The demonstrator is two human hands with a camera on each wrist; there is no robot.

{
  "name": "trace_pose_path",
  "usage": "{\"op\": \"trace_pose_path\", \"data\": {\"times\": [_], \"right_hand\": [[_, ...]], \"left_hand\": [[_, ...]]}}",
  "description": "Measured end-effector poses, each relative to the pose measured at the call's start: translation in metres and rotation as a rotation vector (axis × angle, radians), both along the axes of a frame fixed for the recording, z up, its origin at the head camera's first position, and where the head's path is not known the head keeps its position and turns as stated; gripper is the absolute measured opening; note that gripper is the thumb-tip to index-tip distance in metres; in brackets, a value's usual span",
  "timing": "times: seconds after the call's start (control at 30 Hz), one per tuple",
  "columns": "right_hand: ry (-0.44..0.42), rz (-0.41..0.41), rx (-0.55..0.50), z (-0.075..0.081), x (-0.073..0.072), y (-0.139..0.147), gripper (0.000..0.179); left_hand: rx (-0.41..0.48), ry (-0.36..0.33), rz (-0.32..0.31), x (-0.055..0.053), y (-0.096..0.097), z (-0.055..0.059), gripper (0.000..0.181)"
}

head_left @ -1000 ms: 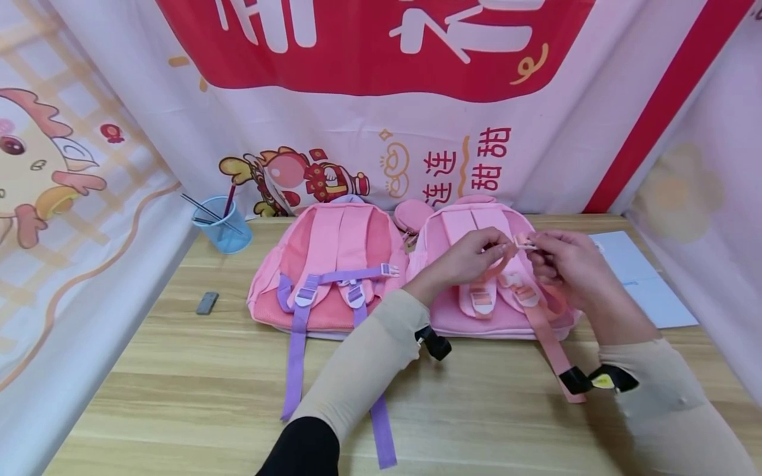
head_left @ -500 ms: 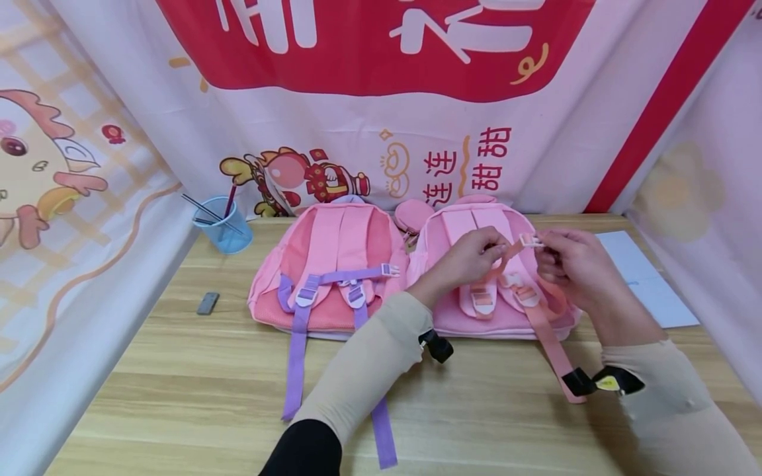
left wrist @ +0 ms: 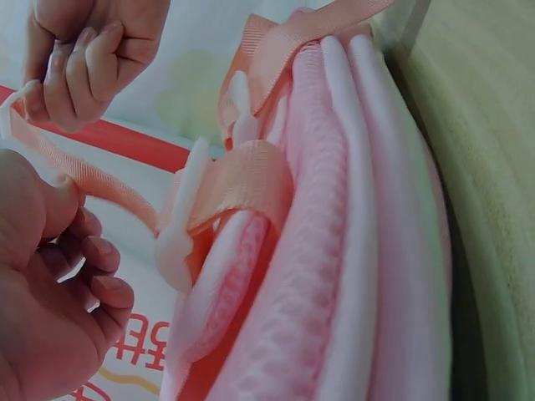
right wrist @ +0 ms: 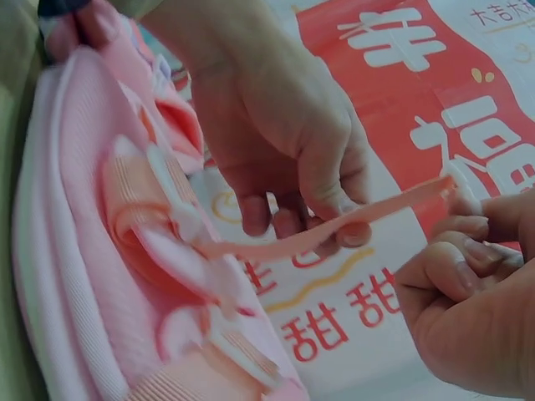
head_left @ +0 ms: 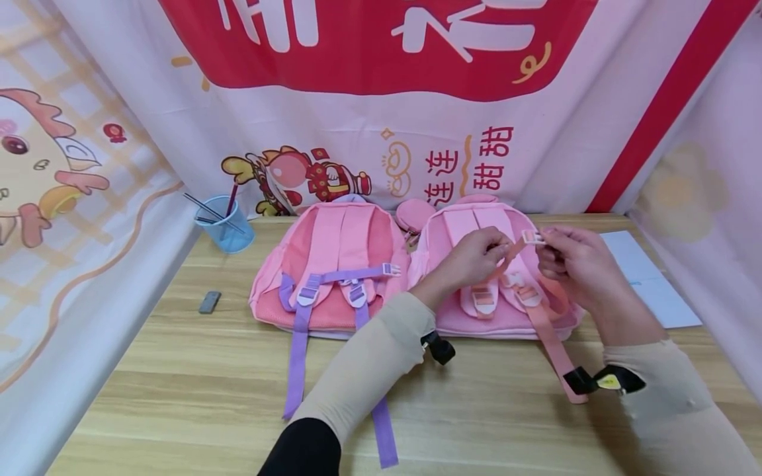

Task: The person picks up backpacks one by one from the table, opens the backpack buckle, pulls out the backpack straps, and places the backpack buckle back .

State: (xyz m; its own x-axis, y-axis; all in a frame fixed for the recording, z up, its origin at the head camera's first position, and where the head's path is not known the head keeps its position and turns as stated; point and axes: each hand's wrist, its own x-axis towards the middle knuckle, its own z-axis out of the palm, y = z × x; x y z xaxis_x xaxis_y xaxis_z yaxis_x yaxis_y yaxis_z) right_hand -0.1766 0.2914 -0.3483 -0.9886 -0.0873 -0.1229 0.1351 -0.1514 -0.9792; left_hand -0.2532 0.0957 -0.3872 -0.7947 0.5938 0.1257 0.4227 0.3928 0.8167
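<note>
In the head view a pink backpack (head_left: pixel 452 320) lies on the right with its shoulder straps up. Above it my left hand (head_left: pixel 470 256) pinches a peach webbing strap (right wrist: pixel 397 203) between thumb and fingers. My right hand (head_left: pixel 576 268) holds a white plastic buckle (head_left: pixel 532 237) at the strap's end with its fingertips. The strap runs stretched between both hands, and in the right wrist view it leads back to a white strap adjuster on the bag. A second peach strap (head_left: pixel 550 347) hangs over the bag's lower edge.
A second pink backpack (head_left: pixel 324 238) with purple straps (head_left: pixel 296 370) lies to the left. Behind the bags sits a round pink pouch (head_left: pixel 415 215). A blue pen cup (head_left: pixel 232 237) and a small grey object (head_left: pixel 209 302) are at left, a pale blue sheet (head_left: pixel 651 284) at right.
My right hand has shifted slightly right with the buckle, and more strap shows between the hands. The left hand has stayed almost in place, and both backpacks lie as before.
</note>
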Motion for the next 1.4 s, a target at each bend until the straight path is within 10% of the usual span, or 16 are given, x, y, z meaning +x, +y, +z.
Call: {"op": "trace_pose_path", "data": {"times": [0.27, 0.63, 1.07, 1.4], "right_hand": [[-0.047, -0.025, 0.153, 0.003, 0.001, 0.018, 0.021], [-0.014, -0.07, 0.646, -0.011, 0.003, 0.049, 0.041], [-0.23, -0.149, 0.601, -0.061, -0.003, 0.07, 0.06], [-0.286, -0.147, 0.719, -0.067, -0.002, 0.069, 0.055]], "left_hand": [[-0.031, 0.014, -0.091, -0.003, -0.001, -0.008, 0.019], [-0.143, -0.026, -0.11, -0.006, -0.011, -0.022, 0.016], [-0.195, -0.066, -0.122, -0.009, -0.014, -0.029, 0.014], [-0.209, -0.053, -0.116, -0.009, -0.016, -0.034, 0.011]]}}
